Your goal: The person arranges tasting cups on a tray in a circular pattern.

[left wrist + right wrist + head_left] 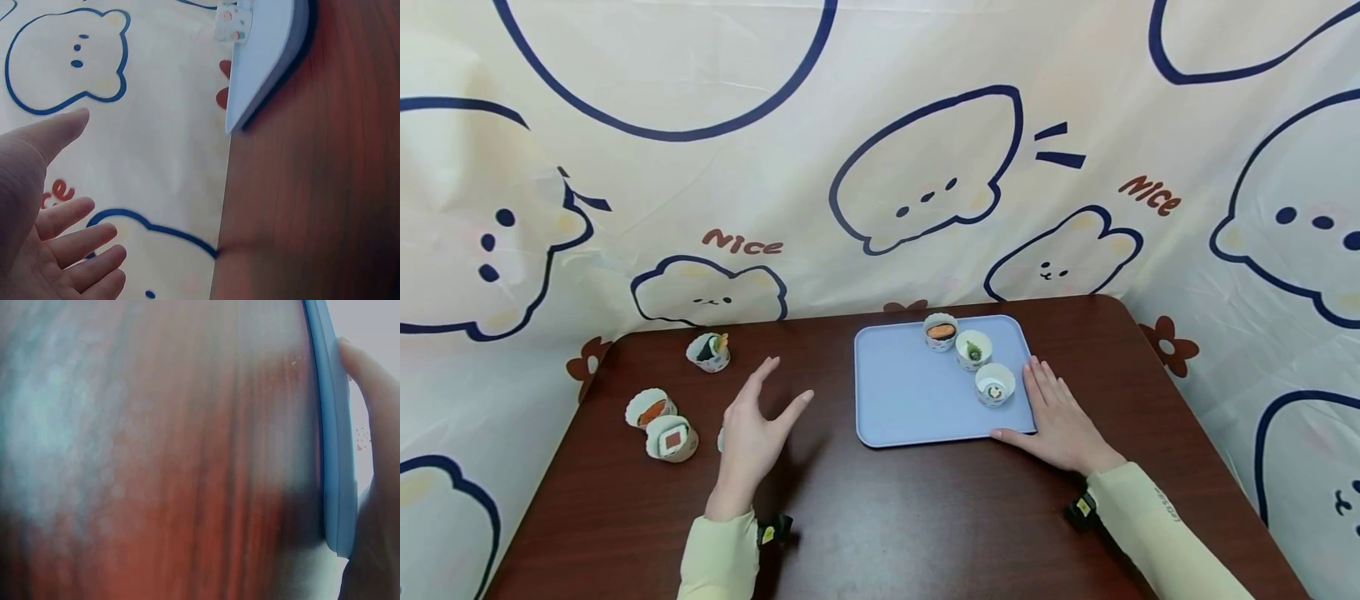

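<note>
In the head view my left hand (752, 437) is in the air over the table's left half, thumb and fingers spread, holding nothing. Just behind it a pale thing (721, 440) is mostly hidden. My right hand (1063, 425) rests straight fingers along the right rim of a light blue tray (902, 392), its thumb at the front edge. The right wrist view shows that thumb (359, 362) against the tray rim (337, 456). On the tray stand paper cups holding an orange-topped sushi piece (941, 331), something green (973, 352) and a small white roll (995, 392).
Left of my left hand, several sushi-like pieces sit in paper cups: one dark with yellow (709, 351), one orange (651, 408), one white with a pink square (673, 438). The brown table (880, 517) backs onto a printed cloth (880, 167).
</note>
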Tool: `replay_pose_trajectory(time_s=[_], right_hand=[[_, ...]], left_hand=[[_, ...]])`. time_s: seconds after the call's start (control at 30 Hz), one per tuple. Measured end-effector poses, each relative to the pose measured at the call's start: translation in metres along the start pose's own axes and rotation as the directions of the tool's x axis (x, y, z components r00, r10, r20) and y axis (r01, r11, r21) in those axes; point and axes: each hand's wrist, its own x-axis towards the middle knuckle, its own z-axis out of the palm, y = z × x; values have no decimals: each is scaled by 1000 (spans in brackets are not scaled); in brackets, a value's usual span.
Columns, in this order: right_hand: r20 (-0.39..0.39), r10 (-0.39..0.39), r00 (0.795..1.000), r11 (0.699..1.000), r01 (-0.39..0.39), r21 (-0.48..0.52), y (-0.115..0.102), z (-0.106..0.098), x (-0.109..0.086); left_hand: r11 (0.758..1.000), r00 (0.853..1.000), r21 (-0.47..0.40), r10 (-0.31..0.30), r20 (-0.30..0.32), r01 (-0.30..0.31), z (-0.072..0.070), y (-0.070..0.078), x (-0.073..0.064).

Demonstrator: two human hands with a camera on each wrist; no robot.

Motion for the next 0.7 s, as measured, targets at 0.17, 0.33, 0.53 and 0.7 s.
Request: replay_pose_trajectory(time_s=[0.17,0.33,0.53,0.7], right_hand=[[6,5,1000,1000,-5,-4,1,1,0],[3,2,1000,1000,-2,10,-1,0,-1],[7,4,1000,1000,-4,7,0,1,0],[10,7,1000,1000,-7,4,2,1,0]], left_hand=[[999,999,32,-25,-25,26,-14,-6,-6],[998,999,41,-47,-25,48,-24,-15,-10],[994,997,72,-82,12,81,-34,-25,-13],[987,990,113,-124,69,116,-42,-34,-15]])
